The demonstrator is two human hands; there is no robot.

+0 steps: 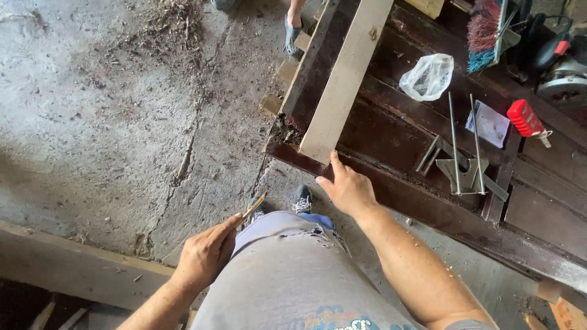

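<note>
A pale, rough-sawn plank (pixel 345 76) lies slanted across a dark brown workbench (pixel 428 208). The right hand (pixel 347 188) rests at the plank's near end, fingers loosely spread, fingertips touching the wood and the bench edge. The left hand (pixel 205 255) pinches what looks like a flat pencil (pixel 254 208), thumb against forefinger. On the bench lie a crumpled clear plastic bag (pixel 428 76), grey metal clamps (pixel 465 165), a stiff-bristled brush (pixel 486 33) and a red-handled tool (pixel 524 117). Cracked concrete floor (pixel 110 122) carries scattered sawdust.
</note>
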